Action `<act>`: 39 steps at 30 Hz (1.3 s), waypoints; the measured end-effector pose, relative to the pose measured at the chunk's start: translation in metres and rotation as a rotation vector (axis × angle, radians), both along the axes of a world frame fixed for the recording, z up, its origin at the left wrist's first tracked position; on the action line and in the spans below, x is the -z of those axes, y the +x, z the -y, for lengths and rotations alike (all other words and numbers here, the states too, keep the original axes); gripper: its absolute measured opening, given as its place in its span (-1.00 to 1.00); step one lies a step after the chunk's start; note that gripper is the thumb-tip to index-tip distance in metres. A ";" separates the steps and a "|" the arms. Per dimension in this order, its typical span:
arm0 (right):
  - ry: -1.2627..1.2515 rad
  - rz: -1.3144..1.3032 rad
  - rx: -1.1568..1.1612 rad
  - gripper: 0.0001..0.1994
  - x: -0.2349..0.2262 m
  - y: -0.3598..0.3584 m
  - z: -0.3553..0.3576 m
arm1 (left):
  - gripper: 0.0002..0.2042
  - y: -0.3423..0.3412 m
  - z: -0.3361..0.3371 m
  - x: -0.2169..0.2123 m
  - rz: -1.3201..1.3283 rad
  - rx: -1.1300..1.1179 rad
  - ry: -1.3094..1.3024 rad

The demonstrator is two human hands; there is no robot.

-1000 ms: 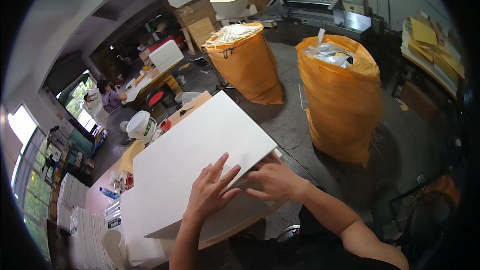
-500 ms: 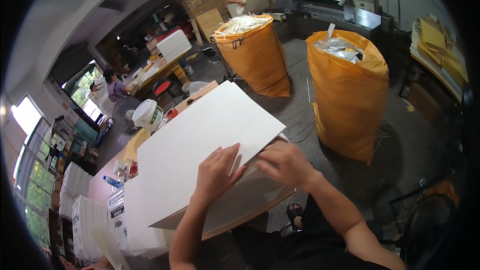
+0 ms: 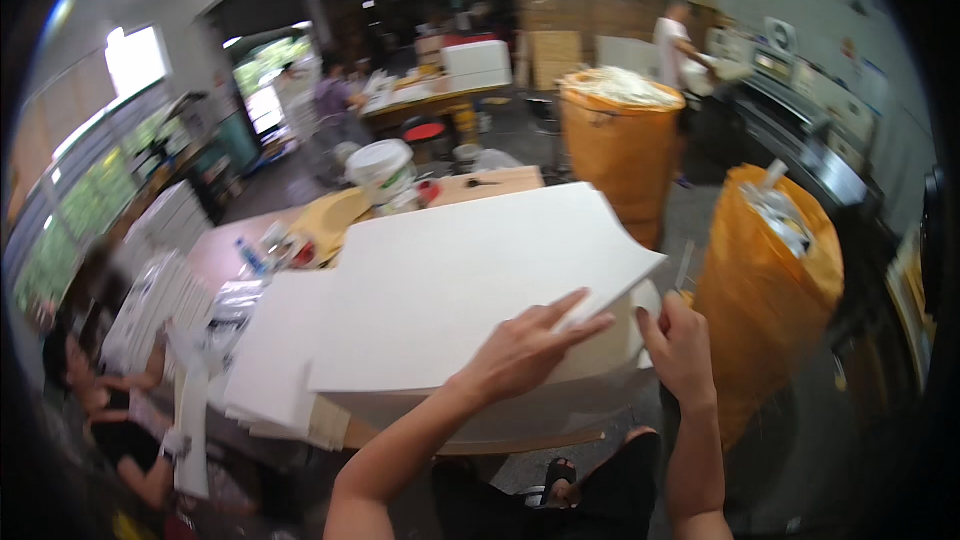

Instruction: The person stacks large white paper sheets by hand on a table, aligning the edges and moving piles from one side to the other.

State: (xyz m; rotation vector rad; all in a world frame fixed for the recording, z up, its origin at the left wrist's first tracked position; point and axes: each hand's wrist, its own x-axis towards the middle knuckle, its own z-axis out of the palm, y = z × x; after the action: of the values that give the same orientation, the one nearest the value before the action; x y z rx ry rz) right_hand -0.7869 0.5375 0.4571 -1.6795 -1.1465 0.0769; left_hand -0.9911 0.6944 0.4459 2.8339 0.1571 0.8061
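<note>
A worker's left hand [image 3: 518, 348] lies over the near edge of a white top sheet [image 3: 460, 275], its fingers spread and gripping nothing. Just beside it, the right hand [image 3: 685, 345] is curled at the rounded edge of a pale lower sheet [image 3: 649, 300]; whether those fingers pinch it cannot be told through the blur. The top sheet lies on stacked material on the bench [image 3: 225, 252]. With the left palm pressing so lightly, a tug from the right could drag the top sheet askew, while a hard pull on the curved edge could crease it; the bowed corner looks prone to bending if knocked. The sheet's long axis runs left to right, rising slightly away from the worker, its sharp right corner pointing toward the nearer orange sack [image 3: 768, 315]. Beyond its far edge stands a white bucket [image 3: 383, 172]; farther back, a second orange sack [image 3: 622, 155] brims with pale offcuts and a co-worker [image 3: 672, 45] stands near a machine.
</note>
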 end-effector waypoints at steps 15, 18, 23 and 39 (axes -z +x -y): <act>0.129 -0.353 -0.061 -0.62 0.009 0.003 -0.027 | -0.68 0.002 -0.009 -0.007 0.051 0.043 -0.265; 0.276 -0.697 -0.221 -0.68 0.006 0.008 -0.020 | -0.70 0.008 -0.003 -0.014 -0.009 0.072 -0.219; 0.316 -0.889 -0.264 -0.66 0.008 0.013 -0.018 | -0.49 0.010 0.002 -0.026 -0.035 0.087 -0.150; 0.292 -0.848 -0.365 -0.68 0.011 0.019 -0.013 | -0.49 0.006 -0.002 -0.035 -0.188 0.077 -0.344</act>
State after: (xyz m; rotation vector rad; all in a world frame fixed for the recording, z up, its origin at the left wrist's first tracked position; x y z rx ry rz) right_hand -0.7680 0.5501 0.4462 -0.9834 -0.7377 0.7414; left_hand -0.9850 0.6967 0.4813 2.5657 0.1912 0.4457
